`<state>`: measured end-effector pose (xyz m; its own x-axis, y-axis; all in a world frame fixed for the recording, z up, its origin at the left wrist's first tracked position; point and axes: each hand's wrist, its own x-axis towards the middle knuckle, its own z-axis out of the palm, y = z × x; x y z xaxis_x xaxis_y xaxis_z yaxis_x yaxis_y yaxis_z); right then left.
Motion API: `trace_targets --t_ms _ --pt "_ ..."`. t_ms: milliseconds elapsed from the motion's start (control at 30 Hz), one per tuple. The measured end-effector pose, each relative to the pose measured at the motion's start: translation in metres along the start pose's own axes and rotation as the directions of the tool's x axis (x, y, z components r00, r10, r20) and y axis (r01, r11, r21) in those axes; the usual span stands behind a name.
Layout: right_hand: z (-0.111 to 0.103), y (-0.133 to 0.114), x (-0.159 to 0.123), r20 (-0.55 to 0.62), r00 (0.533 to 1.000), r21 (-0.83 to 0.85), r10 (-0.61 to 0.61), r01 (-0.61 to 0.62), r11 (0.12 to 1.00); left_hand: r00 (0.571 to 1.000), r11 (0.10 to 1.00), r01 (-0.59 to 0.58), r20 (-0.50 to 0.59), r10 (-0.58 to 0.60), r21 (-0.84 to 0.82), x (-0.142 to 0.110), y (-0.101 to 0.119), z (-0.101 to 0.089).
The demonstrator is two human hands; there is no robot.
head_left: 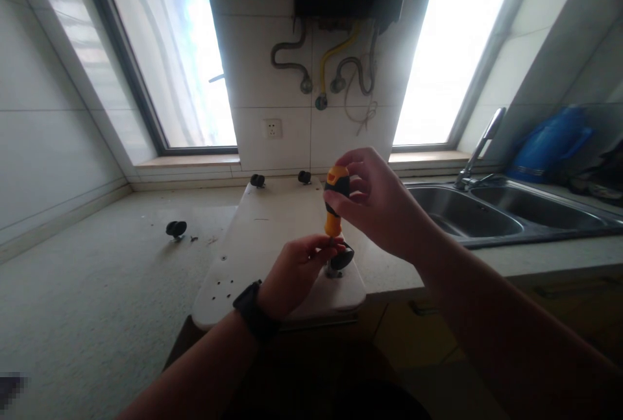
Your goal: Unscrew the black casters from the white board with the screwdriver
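A white board lies flat on the counter, its near end over the counter's edge. My right hand is closed round the top of an orange-and-black screwdriver, held upright. The tip points down at a black caster wheel on the board's near right corner. My left hand, with a black watch on the wrist, pinches the caster and the lower end of the screwdriver. Two more casters sit fixed at the board's far end.
A loose black caster and a few small screws lie on the counter to the left. A steel double sink with a tap is to the right, a blue kettle behind it. Windows and a tiled wall stand behind.
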<state>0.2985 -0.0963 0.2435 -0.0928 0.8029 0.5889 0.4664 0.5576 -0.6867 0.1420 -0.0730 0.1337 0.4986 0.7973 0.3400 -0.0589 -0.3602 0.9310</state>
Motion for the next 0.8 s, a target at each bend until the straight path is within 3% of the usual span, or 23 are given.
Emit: trace_targets --t_ms 100,200,433,667,800 --pt "-0.001 -0.004 0.002 -0.042 0.999 -0.058 -0.003 0.0 0.998 0.999 1.0 0.02 -0.044 -0.021 -0.014 0.0 0.0 0.0" --pt "-0.003 -0.008 0.002 -0.034 0.999 0.008 0.029 -0.028 1.0 0.993 0.999 0.047 -0.105 -0.045 0.023 0.0 0.001 -0.002" --pt "-0.006 -0.008 0.0 0.182 0.983 0.17 -0.028 -0.004 0.985 0.982 0.984 0.087 -0.179 -0.058 0.158 0.0 -0.004 -0.004" --pt "-0.001 -0.017 -0.001 0.085 0.993 -0.169 -0.083 0.097 0.981 0.983 0.98 0.057 -0.18 -0.022 0.19 0.0 0.0 -0.003" --pt "0.001 -0.021 -0.001 0.112 0.993 -0.102 -0.047 0.059 0.993 0.977 0.98 0.075 -0.21 -0.036 0.182 -0.001 -0.002 -0.003"
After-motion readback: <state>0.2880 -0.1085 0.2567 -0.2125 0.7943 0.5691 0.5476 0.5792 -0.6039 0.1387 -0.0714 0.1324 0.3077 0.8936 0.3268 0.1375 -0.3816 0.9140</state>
